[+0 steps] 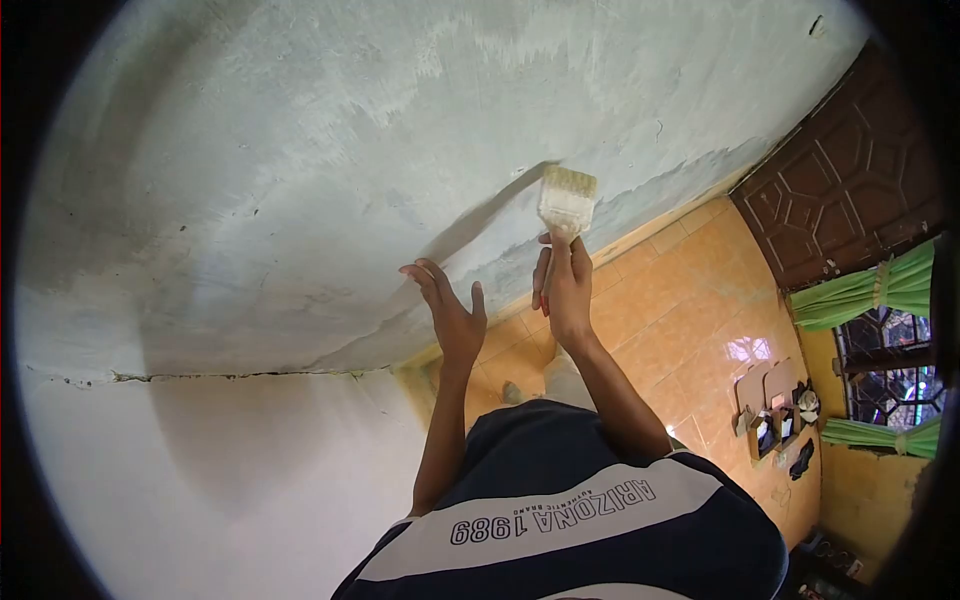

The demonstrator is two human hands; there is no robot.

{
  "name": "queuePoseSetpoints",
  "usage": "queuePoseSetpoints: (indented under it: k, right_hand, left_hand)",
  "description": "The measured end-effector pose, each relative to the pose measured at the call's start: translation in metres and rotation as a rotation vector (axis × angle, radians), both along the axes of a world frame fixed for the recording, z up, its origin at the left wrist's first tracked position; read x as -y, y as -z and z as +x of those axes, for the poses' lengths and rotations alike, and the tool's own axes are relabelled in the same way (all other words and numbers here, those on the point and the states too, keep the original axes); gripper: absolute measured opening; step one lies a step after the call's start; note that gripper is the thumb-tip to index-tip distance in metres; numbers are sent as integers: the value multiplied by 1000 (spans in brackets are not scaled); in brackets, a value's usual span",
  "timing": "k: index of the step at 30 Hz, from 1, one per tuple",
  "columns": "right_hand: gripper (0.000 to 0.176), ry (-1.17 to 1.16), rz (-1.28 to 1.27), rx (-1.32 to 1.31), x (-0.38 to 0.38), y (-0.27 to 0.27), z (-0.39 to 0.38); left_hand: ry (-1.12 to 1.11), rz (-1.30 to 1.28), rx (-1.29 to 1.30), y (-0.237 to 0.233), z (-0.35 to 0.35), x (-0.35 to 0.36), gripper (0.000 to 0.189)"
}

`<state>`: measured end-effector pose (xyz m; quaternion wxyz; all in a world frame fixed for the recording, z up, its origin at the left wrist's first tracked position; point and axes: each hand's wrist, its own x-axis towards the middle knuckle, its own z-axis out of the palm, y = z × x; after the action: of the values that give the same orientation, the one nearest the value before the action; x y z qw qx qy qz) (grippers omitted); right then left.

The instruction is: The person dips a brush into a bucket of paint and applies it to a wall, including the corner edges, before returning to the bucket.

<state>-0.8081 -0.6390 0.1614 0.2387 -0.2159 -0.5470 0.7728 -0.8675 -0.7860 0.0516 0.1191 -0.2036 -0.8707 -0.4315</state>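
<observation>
— Where is the brush (567,203)?

— Up against the wall (300,180), bristles on the pale plaster just above the darker band along the wall's foot. Its shadow runs off from the brush as a long streak across the plaster.

— Which hand has it?

— The right hand (566,292). Its fingers (545,280) are wrapped tight round the handle, just below the bristle head. The brush's long axis carries straight on from that hand, handle toward the person and bristles away toward the wall.

— And the other hand?

— The left hand (452,318) is beside the brush, a little nearer the body, and holds nothing. Its fingers (425,280) are spread and stretched out, the thumb on the brush side. I cannot tell whether the palm rests on the wall or hangs just off it.

— So the right is nearer?

— It is on the brush; the left is near but apart from it.

— What lies further out?

— On the far side of the left hand from the brush, a ragged crack (230,376) runs across the plaster. On the brush's other side are the orange floor tiles (690,300), then a carved brown door (850,170). Well beyond the brush, past the tiles, green curtains (865,292) hang at a barred window, with open cardboard boxes (765,410) on the floor near them.
</observation>
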Motion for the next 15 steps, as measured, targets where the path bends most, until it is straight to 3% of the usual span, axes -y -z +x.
queuePoseSetpoints:
  k: [15]
  right_hand:
    - [44, 15, 79, -68, 37, -7, -37]
  left_hand:
    - [-20, -26, 3, 4, -1, 3, 89]
